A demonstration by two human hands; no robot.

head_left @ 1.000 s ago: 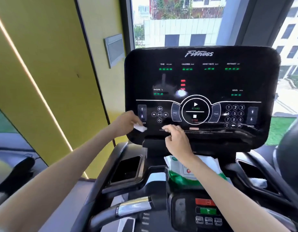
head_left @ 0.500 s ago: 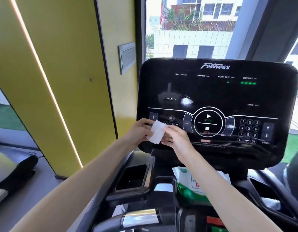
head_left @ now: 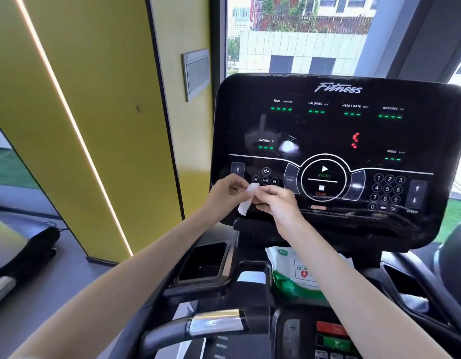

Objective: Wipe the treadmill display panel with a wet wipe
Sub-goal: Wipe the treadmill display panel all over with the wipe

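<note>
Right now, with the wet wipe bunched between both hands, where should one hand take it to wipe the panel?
Take the wet wipe by its bunched upper end, where the left hand and right hand pinch it, coming from the front. Its lower corner hangs loose before the display panel and would likely flop.

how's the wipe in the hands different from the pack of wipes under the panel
The wet wipe is a small, plain white, crumpled sheet; the wipe pack is much bigger, white and green with a printed label. The wet wipe is held up before the display panel, pinched by the left hand and the right hand; the wipe pack lies below the panel, in neither hand. Both are partly white.
</note>
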